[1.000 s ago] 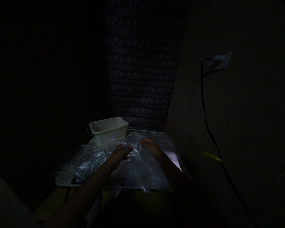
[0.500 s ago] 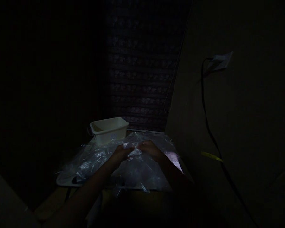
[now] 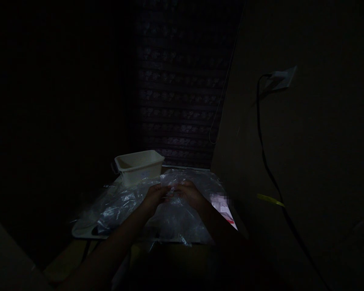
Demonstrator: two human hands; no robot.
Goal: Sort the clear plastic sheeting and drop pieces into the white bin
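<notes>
Clear crinkled plastic sheeting (image 3: 182,220) covers most of a small table (image 3: 81,231) in a very dark room. Near the middle of the plastic, my left hand (image 3: 154,196) and my right hand (image 3: 189,192) meet, their fingertips almost touching. Both have their fingers closed on a gathered bit of the plastic between them. Fine detail at the fingertips is lost in the dark. A bright pinkish item with a red strip (image 3: 223,209) shows at the table's right side, beside my right forearm.
A cream plastic tub (image 3: 142,171) stands at the table's back left. Behind hangs a patterned blind (image 3: 178,117) with a looped cord. On the right wall, a black cable (image 3: 263,149) with a yellow tag (image 3: 269,199) runs down from a socket (image 3: 282,79).
Both hands have shifted slightly over the plastic, and the piece between them looks less bunched. More of the pinkish item, with its red strip, shows at the right.
</notes>
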